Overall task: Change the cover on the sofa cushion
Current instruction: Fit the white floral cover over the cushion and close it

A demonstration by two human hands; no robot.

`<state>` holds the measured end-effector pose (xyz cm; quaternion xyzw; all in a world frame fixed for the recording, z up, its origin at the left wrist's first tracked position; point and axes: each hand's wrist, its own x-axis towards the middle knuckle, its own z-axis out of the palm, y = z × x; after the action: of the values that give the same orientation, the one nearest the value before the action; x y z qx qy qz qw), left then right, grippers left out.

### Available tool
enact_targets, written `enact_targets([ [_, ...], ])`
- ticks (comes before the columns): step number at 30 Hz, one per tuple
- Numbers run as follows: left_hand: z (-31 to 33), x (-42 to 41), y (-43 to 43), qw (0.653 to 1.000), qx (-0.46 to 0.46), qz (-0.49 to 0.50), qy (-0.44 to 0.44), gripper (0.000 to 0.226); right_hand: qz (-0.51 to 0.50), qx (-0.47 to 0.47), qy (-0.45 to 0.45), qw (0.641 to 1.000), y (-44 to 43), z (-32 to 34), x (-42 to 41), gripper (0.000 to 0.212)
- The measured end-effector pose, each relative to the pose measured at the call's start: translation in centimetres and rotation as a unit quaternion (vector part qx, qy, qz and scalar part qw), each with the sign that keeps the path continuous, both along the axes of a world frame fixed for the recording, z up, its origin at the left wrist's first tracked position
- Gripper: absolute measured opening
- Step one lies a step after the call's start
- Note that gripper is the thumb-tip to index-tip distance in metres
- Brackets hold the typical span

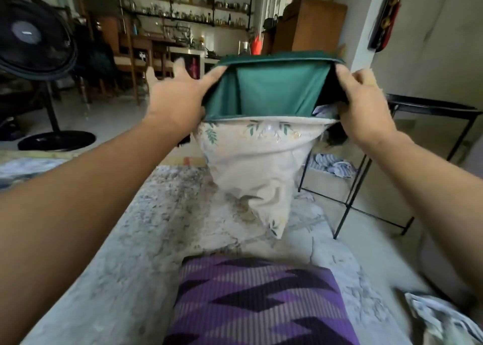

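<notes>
Green cover: I see a green cover (271, 93) held up in the upper middle of the frame, clear of everything below. Its mouth is stretched wide towards me, so I look into the smooth green inside.
Floral cover: a cream floral cover (251, 161) with a leaf print hangs limp from the near edge of the green mouth. It narrows to a creased corner at the frame's centre. I cannot tell whether it is tucked inside the green one or only pinched along with it.
Left hand: my left hand (177, 96) is at the left side of the mouth, arm stretched out from the lower left. The forefinger lies along the green edge, the other fingers are spread and blurred, and the thumb is hidden.
Left grip: clamped on the green edge as far as I can see, since the cloth is taut.
Right hand: my right hand (366, 106) is at the right side of the mouth, arm coming in from the right edge.
Right grip: fingers curled over the green edge, clamped on it.
Below: purple zigzag cloth (256, 300) at bottom centre, on a mottled grey covering (130, 240).
Around: black fan (34, 36) at upper left; black table (431, 106) at right.
</notes>
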<state>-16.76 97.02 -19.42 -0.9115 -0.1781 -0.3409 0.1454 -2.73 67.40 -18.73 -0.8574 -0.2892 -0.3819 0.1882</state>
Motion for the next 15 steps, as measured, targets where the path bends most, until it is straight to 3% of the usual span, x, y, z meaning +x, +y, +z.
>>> enact_targets([
  [2, -1.3, 2.0, -0.1, 0.997, 0.063, 0.016, -0.05, 0.08, -0.042, -0.013, 0.016, 0.999, -0.2, -2.6, 1.2, 0.082],
  [4, -5.6, 3.4, -0.2, 0.993, 0.111, -0.01, -0.029, 0.09, -0.085, -0.069, 0.062, 0.992, -1.4, -7.7, 2.1, 0.076],
  [7, -15.5, 3.4, -0.9, 0.982, 0.099, -0.014, 0.158, 0.093, -0.086, -0.153, 0.196, 0.965, -3.6, -18.0, 1.3, 0.06],
  [10, -22.5, 2.2, -2.4, 0.937, -0.09, -0.008, 0.338, 0.082, -0.032, -0.171, 0.283, 0.943, -4.9, -27.0, -0.7, 0.049],
  [12, -24.3, 2.8, -4.4, 0.897, -0.18, -0.02, 0.403, 0.074, -0.016, -0.089, 0.326, 0.941, -5.6, -31.4, -1.9, 0.044],
  [15, -25.0, 4.5, -8.7, 0.889, -0.222, -0.103, 0.386, 0.044, -0.015, 0.079, 0.377, 0.923, -6.0, -34.5, -2.9, 0.035],
])
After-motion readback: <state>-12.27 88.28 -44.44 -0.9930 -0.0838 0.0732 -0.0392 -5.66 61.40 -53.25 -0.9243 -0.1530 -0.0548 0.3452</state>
